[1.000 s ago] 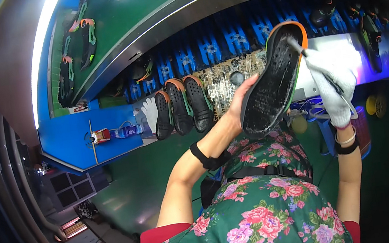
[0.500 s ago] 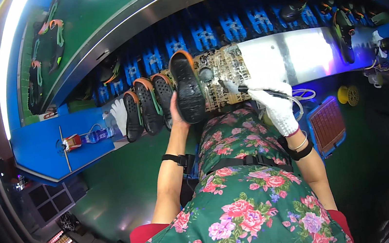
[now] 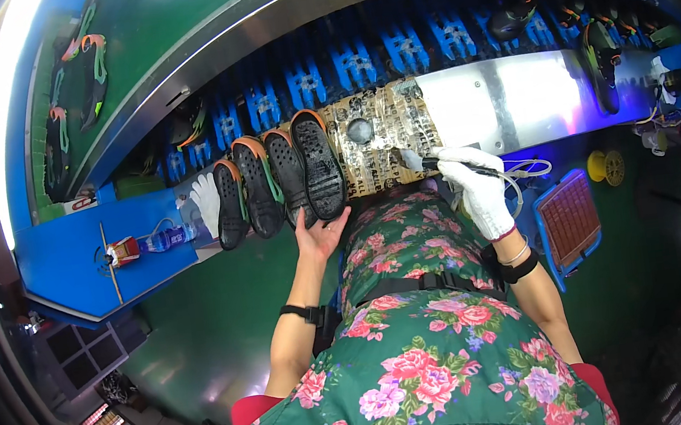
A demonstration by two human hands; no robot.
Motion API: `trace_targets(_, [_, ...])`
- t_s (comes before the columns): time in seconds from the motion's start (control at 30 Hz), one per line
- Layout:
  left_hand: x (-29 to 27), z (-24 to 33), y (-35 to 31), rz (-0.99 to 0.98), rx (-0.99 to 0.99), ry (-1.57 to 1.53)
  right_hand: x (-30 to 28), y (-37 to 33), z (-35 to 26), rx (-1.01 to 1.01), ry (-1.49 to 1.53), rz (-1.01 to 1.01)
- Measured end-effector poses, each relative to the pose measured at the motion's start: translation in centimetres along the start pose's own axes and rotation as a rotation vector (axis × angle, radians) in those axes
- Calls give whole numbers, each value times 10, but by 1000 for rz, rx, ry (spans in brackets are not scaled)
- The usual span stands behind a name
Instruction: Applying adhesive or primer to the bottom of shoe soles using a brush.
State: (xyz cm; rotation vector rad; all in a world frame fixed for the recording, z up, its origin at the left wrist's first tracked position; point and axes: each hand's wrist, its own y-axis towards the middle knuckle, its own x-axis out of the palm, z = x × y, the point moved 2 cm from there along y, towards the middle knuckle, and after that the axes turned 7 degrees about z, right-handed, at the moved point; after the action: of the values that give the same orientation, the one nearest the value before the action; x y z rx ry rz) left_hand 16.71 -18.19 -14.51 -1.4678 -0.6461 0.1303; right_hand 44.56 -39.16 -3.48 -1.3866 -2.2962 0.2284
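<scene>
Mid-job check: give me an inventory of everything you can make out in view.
Soles: four, black with orange ends, centre left
Mat: one, brown, right of soles
Round piece: one, grey, on mat
Brush: one, dark handle, by mat's near edge
Plate: one, silver, right of mat
Holders: at least eight, blue, behind mat
Loose glove: one, white, left of soles
Table: one, blue, left
Bottle: one, blue, on table
Box: one, red, beside bottle
Spool: one, yellow, right
Panel: one, reddish, blue-framed, right
Lamp: one, white, upper left
Apron: one, green floral, lower centre
Left hand: one, bare, at rightmost sole
Right hand: one, white-gloved, holding brush
</scene>
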Motion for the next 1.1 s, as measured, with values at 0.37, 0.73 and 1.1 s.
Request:
trace_targets(0.37, [157,-23,-87,-339,407,781,-31,-2,-22,47,554,188])
trace_targets(0.73, [441,-266,-127,-1041,313,1117,-92,-54,-74,-285,923,389])
trace_targets(1.1, [630,-420,-65,-1139,2045,1651,-105,-104,-83,-448,989,575])
